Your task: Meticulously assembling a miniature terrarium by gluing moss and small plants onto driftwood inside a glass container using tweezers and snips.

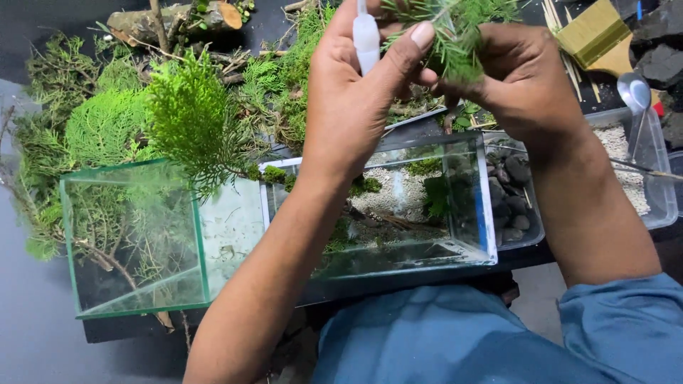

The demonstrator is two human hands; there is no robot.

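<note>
- One head-worn camera, looking steeply down over the person's own forearms, close in.
- Glass tank (398,206) mid-frame, dark worktable (43,21) running to the top edge.
- No second view.

Glass, plastic, foliage

Tank (398,206) of clear glossy glass; tube (366,43) smooth white plastic; sprig (455,32) feathery and matt; spoon (635,92) shiny metal; brush (597,35) of pale wood; sleeve (626,327) blue cloth.
</note>
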